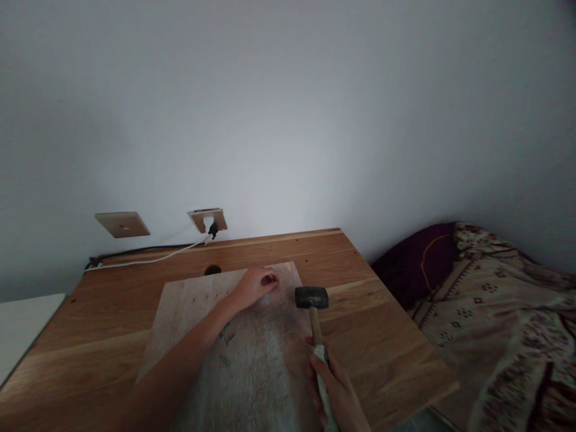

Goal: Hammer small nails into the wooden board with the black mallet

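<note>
Reaching past the worn board to left and right, a wooden table is broadest. Patterned cloth lies well to the board's right. A mallet has its black head by the board's right edge, the right hand wrapped round its handle. The left hand is near the board's far right corner, fingers curled toward the thumb; I cannot tell whether they pinch anything. Small slender pieces, too blurred to name, lie around the board's middle.
</note>
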A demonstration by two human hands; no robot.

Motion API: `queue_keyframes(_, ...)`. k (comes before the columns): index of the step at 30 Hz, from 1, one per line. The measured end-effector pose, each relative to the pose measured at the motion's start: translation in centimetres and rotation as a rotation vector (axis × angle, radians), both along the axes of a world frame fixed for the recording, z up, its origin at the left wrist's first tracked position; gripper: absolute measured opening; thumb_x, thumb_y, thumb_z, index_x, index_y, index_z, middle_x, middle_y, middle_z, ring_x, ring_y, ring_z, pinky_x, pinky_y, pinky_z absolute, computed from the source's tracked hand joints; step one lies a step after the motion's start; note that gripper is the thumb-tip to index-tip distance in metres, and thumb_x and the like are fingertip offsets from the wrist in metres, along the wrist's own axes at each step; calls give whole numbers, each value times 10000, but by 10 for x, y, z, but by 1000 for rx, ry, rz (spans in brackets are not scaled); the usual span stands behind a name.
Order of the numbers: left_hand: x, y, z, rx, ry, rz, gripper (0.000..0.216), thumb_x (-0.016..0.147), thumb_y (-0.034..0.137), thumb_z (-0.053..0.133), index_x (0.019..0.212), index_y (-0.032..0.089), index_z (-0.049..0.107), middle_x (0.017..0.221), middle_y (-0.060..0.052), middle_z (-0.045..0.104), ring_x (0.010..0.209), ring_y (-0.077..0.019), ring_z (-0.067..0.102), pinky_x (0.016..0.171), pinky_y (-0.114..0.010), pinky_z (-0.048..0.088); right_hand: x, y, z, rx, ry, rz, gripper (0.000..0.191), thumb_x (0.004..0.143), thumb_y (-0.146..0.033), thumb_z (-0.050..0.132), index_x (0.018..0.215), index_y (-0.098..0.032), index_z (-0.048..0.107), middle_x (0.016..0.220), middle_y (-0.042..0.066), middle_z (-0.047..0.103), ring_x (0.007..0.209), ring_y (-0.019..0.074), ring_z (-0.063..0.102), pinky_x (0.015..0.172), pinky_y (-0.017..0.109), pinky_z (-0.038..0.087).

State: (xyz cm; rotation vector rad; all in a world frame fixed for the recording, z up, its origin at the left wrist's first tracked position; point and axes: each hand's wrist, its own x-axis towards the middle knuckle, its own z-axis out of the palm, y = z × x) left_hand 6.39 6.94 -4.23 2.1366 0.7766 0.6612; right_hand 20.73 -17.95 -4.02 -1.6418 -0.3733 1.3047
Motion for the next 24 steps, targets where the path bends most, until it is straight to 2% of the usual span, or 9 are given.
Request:
queue_keyframes(3, 0, 1, -1, -17, -17, -15, 95, 853, 125, 703, 890, 197, 752, 878, -8, 771, 851, -171, 694, 820, -266, 485, 3, 0, -2, -9, -6, 0, 860, 649, -756, 738, 1262, -171, 591, 566, -70, 585, 333, 91, 418, 270, 175, 289)
queue_keyframes(7, -1, 2, -4, 27, 12, -32, 97, 867, 131, 689, 892, 200, 753, 898, -20, 772, 863, -179, 686, 822, -279, 481, 6, -5, -6, -16, -74, 52, 837, 711, -752, 724, 1312, -186, 584, 517, -84, 537, 358, 131, 476, 285, 197, 336)
queue_keyframes(9, -2, 2, -5, 60, 21, -25, 103, 855, 123, 693, 897, 200, 749, 916, -25, 768, 885, -187, 679, 836, -289, 481, 8, -7, -6, -18, -174, 102, 800, 771, -756, 673, 1334, -192, 598, 569, -43, 607, 408, 163, 560, 322, 224, 401)
queue_keyframes(10, -2, 2, -5, 74, 28, -19, 101, 846, 123, 702, 898, 198, 746, 926, -28, 764, 897, -192, 676, 842, -294, 481, 9, -7, -5, -9, -254, 134, 766, 801, -747, 646, 1329, -193, 615, 646, 0, 673, 477, 190, 631, 369, 243, 457)
queue_keyframes(12, -1, 1, -5, 83, 51, -6, 84, 831, 136, 721, 893, 190, 740, 922, -34, 751, 889, -198, 671, 827, -298, 481, 10, -6, -1, 40, -462, 196, 678, 863, -697, 591, 1302, -183, 652, 900, 103, 774, 747, 262, 760, 552, 285, 573)
queue_keyframes(14, 1, 1, -4, 69, 84, 13, 65, 828, 154, 729, 886, 182, 739, 891, -36, 737, 847, -197, 666, 791, -295, 480, 11, -3, 2, 87, -643, 263, 611, 919, -618, 523, 1307, -165, 659, 1095, 165, 778, 1003, 311, 763, 754, 324, 602)
queue_keyframes(15, 1, 2, -4, 67, 99, 21, 65, 827, 158, 730, 886, 180, 742, 880, -37, 733, 835, -198, 665, 782, -296, 479, 11, -2, 4, 100, -697, 298, 591, 940, -578, 488, 1324, -160, 651, 1141, 175, 772, 1065, 316, 750, 821, 336, 593)
queue_keyframes(19, 3, 2, -3, 97, 123, 25, 99, 815, 147, 734, 906, 181, 754, 898, -46, 740, 872, -209, 667, 811, -303, 482, 10, 3, 8, 113, -738, 390, 585, 973, -534, 417, 1367, -157, 628, 1069, 152, 794, 1015, 290, 768, 844, 319, 578)
queue_keyframes(24, 2, 1, -6, 86, 88, 21, 102, 827, 131, 725, 909, 180, 761, 929, -51, 757, 889, -202, 684, 842, -303, 496, 10, 6, 17, 130, -708, 341, 625, 950, -654, 484, 1279, -170, 703, 871, 106, 791, 872, 283, 773, 722, 298, 582)
